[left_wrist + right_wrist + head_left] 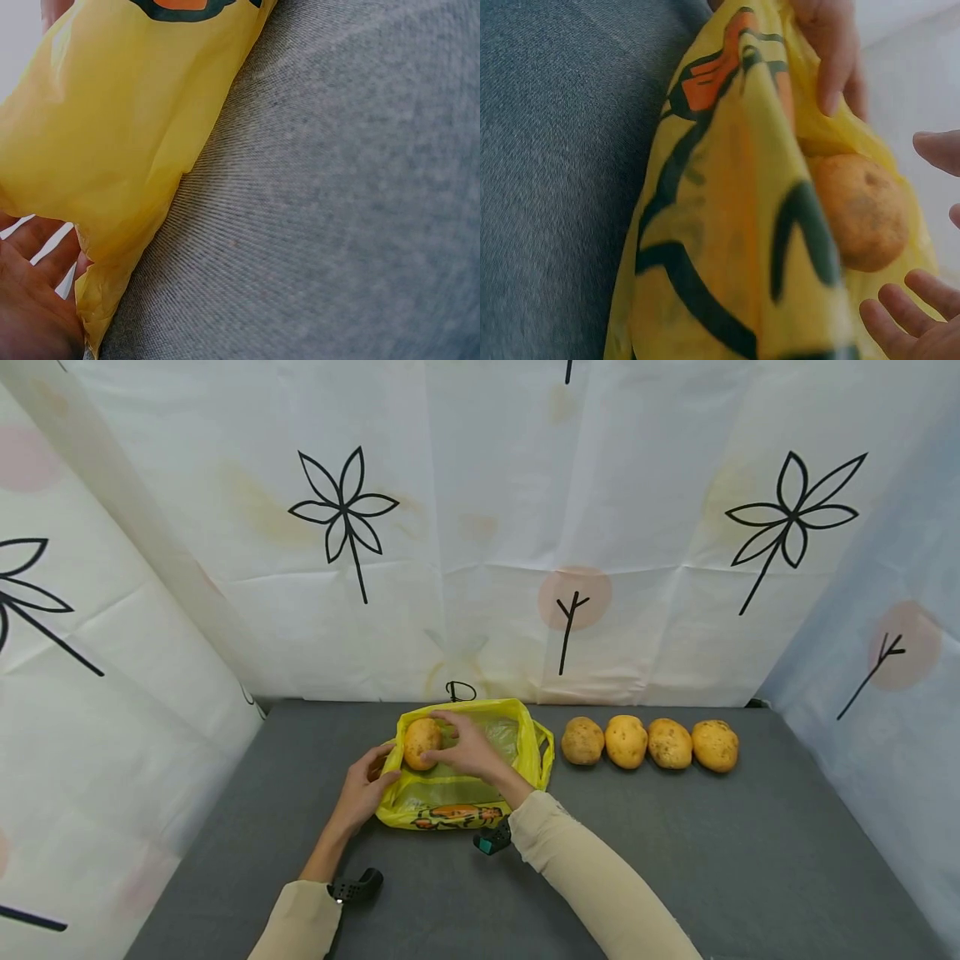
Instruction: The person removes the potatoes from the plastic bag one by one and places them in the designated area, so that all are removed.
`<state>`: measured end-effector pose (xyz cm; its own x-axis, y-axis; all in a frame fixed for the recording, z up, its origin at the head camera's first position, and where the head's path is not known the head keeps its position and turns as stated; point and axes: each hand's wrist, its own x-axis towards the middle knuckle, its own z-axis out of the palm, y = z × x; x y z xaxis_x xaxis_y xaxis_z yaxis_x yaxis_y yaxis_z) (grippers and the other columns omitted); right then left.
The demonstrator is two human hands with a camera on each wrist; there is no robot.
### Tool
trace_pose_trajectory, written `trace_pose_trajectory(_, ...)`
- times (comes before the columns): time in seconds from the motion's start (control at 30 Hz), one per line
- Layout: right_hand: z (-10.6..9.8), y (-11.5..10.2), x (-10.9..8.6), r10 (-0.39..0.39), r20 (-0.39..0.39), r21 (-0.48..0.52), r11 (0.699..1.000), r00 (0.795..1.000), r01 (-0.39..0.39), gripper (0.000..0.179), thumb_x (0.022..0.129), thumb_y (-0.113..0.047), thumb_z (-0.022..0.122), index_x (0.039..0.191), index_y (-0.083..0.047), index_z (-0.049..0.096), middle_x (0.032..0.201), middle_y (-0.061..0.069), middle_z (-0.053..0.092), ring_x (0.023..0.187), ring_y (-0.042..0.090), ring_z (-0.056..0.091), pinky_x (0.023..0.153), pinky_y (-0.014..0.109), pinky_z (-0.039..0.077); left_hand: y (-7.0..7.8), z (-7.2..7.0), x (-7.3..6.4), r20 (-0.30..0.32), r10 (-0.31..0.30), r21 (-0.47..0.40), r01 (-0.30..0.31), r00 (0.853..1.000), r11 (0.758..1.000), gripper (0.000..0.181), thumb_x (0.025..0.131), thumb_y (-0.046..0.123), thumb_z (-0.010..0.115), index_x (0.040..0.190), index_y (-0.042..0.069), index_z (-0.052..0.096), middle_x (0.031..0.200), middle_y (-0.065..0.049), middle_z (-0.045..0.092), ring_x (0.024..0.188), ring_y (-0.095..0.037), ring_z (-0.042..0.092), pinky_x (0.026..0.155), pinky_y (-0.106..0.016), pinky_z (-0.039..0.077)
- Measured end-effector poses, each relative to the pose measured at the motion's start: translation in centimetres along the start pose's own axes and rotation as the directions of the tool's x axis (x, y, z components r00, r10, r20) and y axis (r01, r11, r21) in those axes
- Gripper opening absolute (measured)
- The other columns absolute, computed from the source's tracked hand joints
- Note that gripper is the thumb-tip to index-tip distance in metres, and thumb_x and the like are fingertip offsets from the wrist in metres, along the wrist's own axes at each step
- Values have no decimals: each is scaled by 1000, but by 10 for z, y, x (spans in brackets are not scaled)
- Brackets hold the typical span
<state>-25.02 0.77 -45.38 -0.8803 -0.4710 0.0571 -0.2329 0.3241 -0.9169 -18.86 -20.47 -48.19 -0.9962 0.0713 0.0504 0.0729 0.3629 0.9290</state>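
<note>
A yellow plastic bag (450, 789) with an orange and black print lies on the table, its mouth spread wide. One potato (422, 743) sits inside at the bag's left end. My right hand (468, 747) reaches in over it; in the right wrist view its thumb and fingers are spread, a small gap away from the potato (862, 214). At the left rim, my left hand (363, 789) holds the bag's edge, thumb on the inner side and fingers outside. The bag (120, 127) covers part of that hand in the left wrist view.
To the right of the bag, several potatoes (648, 743) stand in a row on the grey tabletop (675, 860). White patterned cloth (480, 527) closes off the back and both sides. A bag handle (547, 752) loops out at the right.
</note>
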Motion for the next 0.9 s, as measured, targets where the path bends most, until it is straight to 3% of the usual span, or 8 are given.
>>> trace_pose_trajectory(0.3,14,5,13,-4,-27,-59,998,1000,3,68,90,-16,79,150,-8,50,148,15,50,123,35,57,95,49,52,-30,0,9,-8,20,-2,-20,1000,1000,50,103,8,59,150,-1,44,151,-25,45,137,-40,45,107,-56,41)
trace_pose_trajectory(0.77,35,11,20,61,-76,-187,980,995,-74,71,90,-19,80,153,-26,49,143,18,47,117,35,55,93,47,51,-33,2,11,-11,6,-9,-6,1000,1000,50,103,8,59,150,0,45,147,-26,48,131,-41,51,101,-53,47)
trace_pose_trajectory(0.9,37,11,19,57,-80,-204,976,995,-72,69,89,-17,81,151,-25,51,141,20,47,114,37,55,91,48,52,-36,2,12,-17,-3,-15,2,1000,1000,50,103,6,58,150,-2,44,149,-27,46,133,-43,49,102,-56,45)
